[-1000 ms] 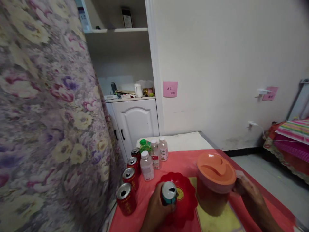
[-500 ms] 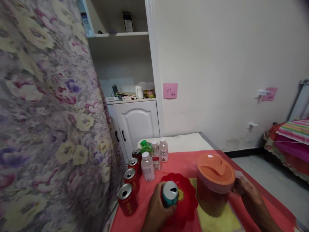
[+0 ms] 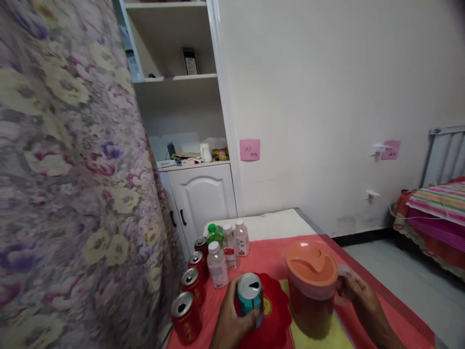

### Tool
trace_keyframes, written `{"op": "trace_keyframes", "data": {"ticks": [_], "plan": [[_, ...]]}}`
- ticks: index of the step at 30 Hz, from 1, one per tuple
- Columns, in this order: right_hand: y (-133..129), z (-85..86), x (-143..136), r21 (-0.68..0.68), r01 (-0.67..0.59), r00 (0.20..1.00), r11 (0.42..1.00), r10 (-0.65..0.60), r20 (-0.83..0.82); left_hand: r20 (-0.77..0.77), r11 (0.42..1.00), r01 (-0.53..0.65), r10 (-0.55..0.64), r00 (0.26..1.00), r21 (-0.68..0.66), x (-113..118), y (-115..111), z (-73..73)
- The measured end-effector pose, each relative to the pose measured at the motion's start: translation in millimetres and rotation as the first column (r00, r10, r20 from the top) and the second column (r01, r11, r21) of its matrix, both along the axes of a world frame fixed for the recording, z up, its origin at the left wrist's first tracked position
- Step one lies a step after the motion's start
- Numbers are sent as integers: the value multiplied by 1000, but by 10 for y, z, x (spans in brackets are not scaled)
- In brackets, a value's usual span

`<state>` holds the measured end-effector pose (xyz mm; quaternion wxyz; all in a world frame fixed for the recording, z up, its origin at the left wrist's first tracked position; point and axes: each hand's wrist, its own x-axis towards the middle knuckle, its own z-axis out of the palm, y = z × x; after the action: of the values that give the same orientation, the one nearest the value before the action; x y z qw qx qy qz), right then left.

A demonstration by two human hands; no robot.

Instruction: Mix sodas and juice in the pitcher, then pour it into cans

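My left hand [image 3: 232,315] is wrapped round a teal can [image 3: 250,295] with an opened silver top, over the left part of a red scalloped plate [image 3: 278,315]. The fingers of my right hand [image 3: 354,286] are closed on the handle of a clear pitcher [image 3: 311,305]. An orange lid [image 3: 311,264] covers the pitcher, and darker liquid shows inside. The pitcher is at the right of the plate, over a yellow mat [image 3: 339,334]. Whether its base touches the mat I cannot tell.
Several red cans [image 3: 186,317] line the table's left edge. Beside them stand clear bottles with white caps [image 3: 218,265] and a green bottle [image 3: 214,235]. A floral curtain [image 3: 80,194] hangs at the left. Behind are a white cabinet [image 3: 205,194] and a wall.
The camera view has tilted up slightly, so the table sits lower. The teal can now shows more of its side. Both hands keep their hold.
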<state>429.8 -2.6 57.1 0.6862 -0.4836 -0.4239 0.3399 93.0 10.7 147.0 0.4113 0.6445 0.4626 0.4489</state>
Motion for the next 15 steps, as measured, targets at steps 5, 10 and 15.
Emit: {"op": "trace_keyframes", "data": {"ticks": [5, 10, 15], "plan": [[74, -10, 45, -14, -5, 1000, 1000, 4, -8, 1, 999, 40, -40, 999, 19, 161, 102, 181], [107, 48, 29, -38, -19, 1000, 999, 20, 21, 3, 997, 80, -80, 997, 9, 216, 254, 57], [131, 95, 8, -47, -47, 999, 998, 46, -24, 32, 991, 128, -127, 991, -27, 98, 350, -248]]}}
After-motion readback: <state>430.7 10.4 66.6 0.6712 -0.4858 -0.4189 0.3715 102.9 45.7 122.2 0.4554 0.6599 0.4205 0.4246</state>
